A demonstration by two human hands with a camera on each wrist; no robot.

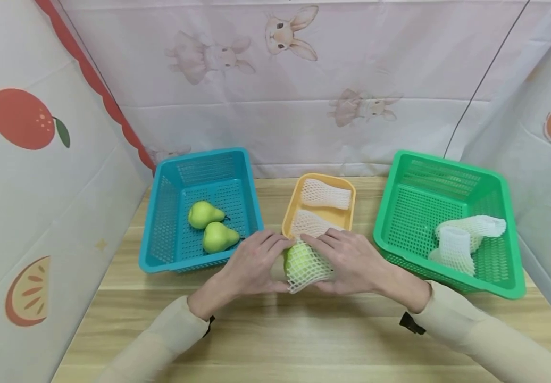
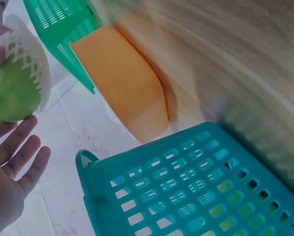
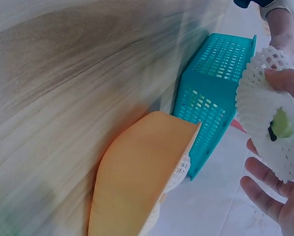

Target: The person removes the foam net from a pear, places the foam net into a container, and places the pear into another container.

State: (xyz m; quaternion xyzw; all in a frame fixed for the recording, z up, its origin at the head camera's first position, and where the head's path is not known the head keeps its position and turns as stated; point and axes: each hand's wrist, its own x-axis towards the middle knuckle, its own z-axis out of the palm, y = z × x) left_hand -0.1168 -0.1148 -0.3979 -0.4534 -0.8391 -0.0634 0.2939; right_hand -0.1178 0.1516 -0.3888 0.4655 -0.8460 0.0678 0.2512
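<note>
Right, on my feed I count one green pear point(image 1: 293, 261) held between two hands, just in front of the orange tray point(image 1: 341, 216), partly inside a white foam-net sleeve point(image 1: 315, 266). The left hand point(image 1: 256, 261) has its thumb and fingers around the pear; the right hand point(image 1: 352, 259) grips the diamond-meshed sleeve. I see two smooth, bulbous pears point(image 1: 219, 237) in the perforated blue basket point(image 1: 148, 250), two net sleeves point(image 1: 324, 193) in the round-cornered tray, and at least two netted bundles point(image 1: 455, 249) inside the green lattice basket point(image 1: 403, 213).
</note>
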